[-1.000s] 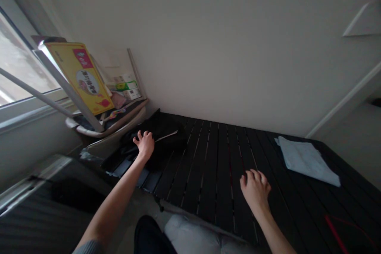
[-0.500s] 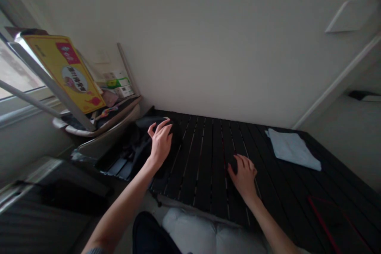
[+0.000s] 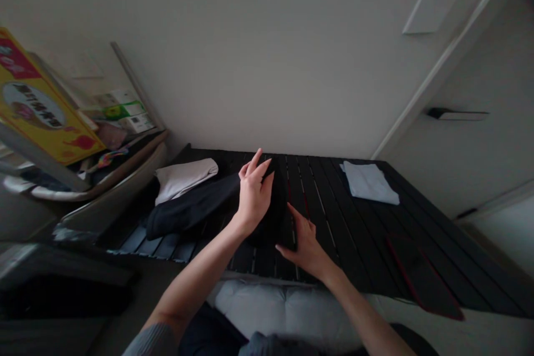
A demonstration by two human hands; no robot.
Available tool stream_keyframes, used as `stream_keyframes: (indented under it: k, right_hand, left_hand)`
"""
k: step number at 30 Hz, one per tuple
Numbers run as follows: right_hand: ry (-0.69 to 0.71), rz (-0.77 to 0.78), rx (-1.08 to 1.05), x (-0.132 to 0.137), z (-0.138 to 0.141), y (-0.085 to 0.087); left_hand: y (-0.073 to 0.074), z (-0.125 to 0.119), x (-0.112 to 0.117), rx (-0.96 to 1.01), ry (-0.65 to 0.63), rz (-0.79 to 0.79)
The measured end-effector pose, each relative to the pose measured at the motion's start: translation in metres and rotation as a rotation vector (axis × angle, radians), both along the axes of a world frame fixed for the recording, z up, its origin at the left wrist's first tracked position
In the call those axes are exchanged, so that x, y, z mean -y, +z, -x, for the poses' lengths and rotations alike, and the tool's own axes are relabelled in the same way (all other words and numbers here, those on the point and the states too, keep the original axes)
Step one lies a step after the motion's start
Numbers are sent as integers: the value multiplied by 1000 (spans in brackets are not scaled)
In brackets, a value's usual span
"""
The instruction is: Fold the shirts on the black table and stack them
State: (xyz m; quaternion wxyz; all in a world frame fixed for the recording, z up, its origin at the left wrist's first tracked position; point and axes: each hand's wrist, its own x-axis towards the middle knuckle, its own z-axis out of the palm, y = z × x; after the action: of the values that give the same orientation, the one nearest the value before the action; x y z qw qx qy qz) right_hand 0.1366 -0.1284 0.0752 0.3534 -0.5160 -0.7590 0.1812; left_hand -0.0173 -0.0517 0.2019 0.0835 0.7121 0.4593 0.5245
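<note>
On the slatted black counter [image 3: 334, 217], my left fingers [image 3: 255, 172] lie spread, not gripping, against the bunched black cloth [image 3: 269, 217]. My right fingers [image 3: 287, 250] reach its lower edge, grip unclear; uneven pressure could slide it onto the white cloth [image 3: 186, 178].

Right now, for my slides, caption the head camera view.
Left hand and right hand touch black fabric on a black slatted table.

Apart a moment ago, the left hand [image 3: 253, 194] and right hand [image 3: 304, 250] now meet mid-frame on the slatted desk [image 3: 346, 245], gathering a black garment [image 3: 192, 206] up from its heap; a white cloth [image 3: 186, 178], previously unseen, lies exposed at 10 o'clock.
</note>
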Motion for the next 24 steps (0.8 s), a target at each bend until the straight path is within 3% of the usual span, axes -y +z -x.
stream_keyframes:
  k: [4, 8, 13, 17, 21, 24]
  right_hand:
    - [-183, -103, 87, -12, -2, -26]
    - [-273, -140, 16, -18, -10, -25]
    - [-383, -136, -320, -14, -40, 13]
    - [-596, -218, -530, -11, -67, 52]
    - [-689, -157, -518, -13, -82, 72]
    - [-661, -128, -571, -17, -81, 74]
  left_hand:
    - [7, -18, -1, 17, -102, 45]
    - [12, -35, 1, 79, -240, 103]
    - [2, -50, -15, 142, -492, 328]
    - [-23, -50, -25, 16, -464, 550]
    - [-47, -42, 4, 56, -444, 563]
    - [-65, -37, 39, -93, -486, 560]
